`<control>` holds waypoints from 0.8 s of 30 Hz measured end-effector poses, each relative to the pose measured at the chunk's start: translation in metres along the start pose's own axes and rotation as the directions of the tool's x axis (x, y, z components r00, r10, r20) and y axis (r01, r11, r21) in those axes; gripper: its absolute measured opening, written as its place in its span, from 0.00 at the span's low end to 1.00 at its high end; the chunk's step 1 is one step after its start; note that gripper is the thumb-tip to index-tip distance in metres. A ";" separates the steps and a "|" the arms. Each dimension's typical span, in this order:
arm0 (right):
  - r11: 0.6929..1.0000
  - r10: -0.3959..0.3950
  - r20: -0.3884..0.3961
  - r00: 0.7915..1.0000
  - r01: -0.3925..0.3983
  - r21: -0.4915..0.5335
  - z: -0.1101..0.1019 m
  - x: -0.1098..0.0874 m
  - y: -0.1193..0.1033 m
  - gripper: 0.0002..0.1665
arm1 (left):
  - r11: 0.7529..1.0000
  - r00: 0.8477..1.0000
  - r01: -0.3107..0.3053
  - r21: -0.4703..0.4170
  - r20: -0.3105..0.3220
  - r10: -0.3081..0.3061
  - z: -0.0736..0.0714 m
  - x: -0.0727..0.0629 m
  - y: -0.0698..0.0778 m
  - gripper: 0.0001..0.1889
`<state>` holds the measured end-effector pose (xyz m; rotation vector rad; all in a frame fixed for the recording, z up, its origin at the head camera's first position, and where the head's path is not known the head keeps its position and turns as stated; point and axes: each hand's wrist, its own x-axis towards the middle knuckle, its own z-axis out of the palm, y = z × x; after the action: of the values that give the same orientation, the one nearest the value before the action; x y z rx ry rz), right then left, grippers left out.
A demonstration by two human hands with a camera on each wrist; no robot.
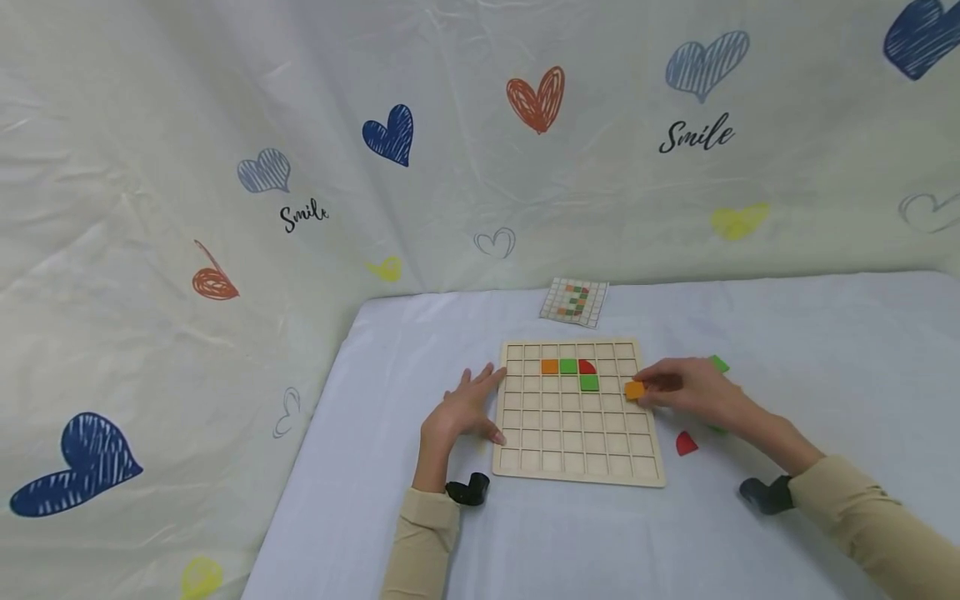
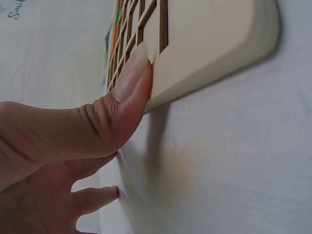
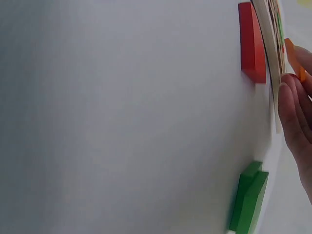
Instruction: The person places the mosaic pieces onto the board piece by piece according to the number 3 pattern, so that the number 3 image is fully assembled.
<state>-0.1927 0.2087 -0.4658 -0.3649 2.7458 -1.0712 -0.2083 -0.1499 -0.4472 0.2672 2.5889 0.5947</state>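
Here, the right hand [image 1: 693, 390] pinched an orange square [image 1: 634, 390] at the right edge of the wooden board [image 1: 572, 420] on the counter [image 1: 337, 508]. The left hand [image 1: 459, 412] was spread wide, its thumb touching the board's left edge.

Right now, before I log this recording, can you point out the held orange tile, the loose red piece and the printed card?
Held orange tile [image 1: 633, 390]: head view, middle of its visible face.
Loose red piece [image 1: 686, 443]: head view, middle of its top face.
Printed card [image 1: 573, 302]: head view, on its printed grid.
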 end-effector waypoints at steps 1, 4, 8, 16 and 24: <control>1.000 -0.004 0.001 1.000 0.004 -0.002 0.001 0.001 -0.001 0.26 | 1.000 1.000 0.000 -0.001 -0.001 0.000 0.000 0.000 0.000 0.61; 1.000 -0.011 -0.002 1.000 0.011 -0.013 0.005 0.003 -0.004 0.25 | 1.000 1.000 0.003 -0.004 0.000 -0.003 0.000 -0.001 0.001 0.61; 1.000 -0.019 0.009 1.000 0.019 -0.007 0.009 0.006 -0.007 0.24 | 1.000 1.000 0.004 -0.005 0.000 -0.004 0.000 -0.001 0.001 0.61; 0.999 -0.051 0.048 0.998 0.051 0.009 0.016 0.013 -0.016 0.23 | 1.000 1.000 0.005 -0.004 0.001 -0.005 0.001 0.001 0.001 0.61; 0.994 -0.108 0.043 0.993 0.108 -0.001 0.026 0.020 -0.018 0.19 | 0.999 0.999 0.036 0.009 0.011 -0.036 0.006 0.008 -0.004 0.63</control>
<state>-0.2022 0.1735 -0.4732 -0.5358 2.7175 -1.0709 -0.2132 -0.1494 -0.4570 0.2255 2.5810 0.5678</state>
